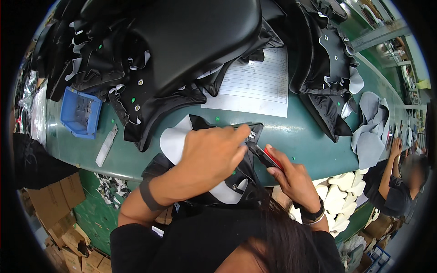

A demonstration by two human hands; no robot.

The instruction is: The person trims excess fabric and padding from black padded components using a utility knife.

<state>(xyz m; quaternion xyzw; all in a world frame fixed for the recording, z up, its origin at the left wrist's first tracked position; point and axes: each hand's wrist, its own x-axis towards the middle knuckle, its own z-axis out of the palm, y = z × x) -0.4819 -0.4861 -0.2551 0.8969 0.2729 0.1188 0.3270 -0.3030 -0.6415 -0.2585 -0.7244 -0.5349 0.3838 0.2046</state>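
Clock read from centre of view. Right hand [291,175], four o'clock: grip closed round a red-handled tool [269,157], its nose angled up-left toward the left fingertips. Left hand [214,148], at centre, fingers bent down by the upper corner of a black cover [248,169]; whether that grip pinches the material, cannot tell. Cover lies at the near edge of the green table [291,141], under and around the left hand, pale flap [173,142] out at nine. Large black padded piece [205,41] at twelve, printed sheet [259,86] at one, blue bin [68,111] between nine and ten.
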